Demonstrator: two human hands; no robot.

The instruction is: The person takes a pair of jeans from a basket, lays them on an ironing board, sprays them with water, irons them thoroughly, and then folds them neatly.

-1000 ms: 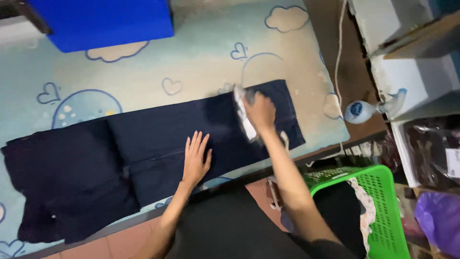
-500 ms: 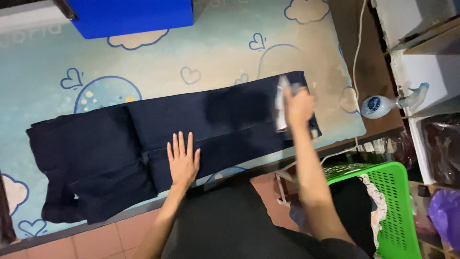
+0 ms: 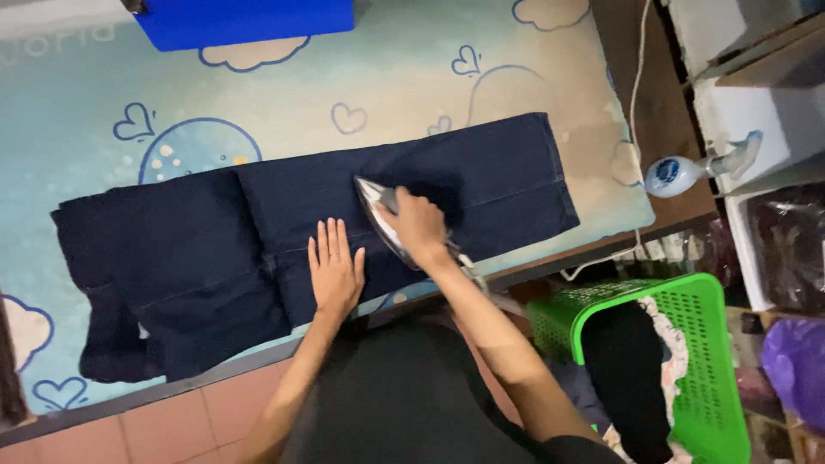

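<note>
While the right hand (image 3: 418,225) grips an iron (image 3: 378,215) on dark jeans (image 3: 284,232) mid-bench, the left hand (image 3: 334,268) lies flat, unclenched; fingers should stay clear of the iron's path, holding cloth taut.

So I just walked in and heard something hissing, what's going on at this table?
A person is ironing dark blue trousers spread across a padded table. The right hand grips an iron resting on the leg part of the fabric, while the left hand lies flat on the cloth beside it. A spray bottle sits at the table's far right, and a green basket stands below.
</note>
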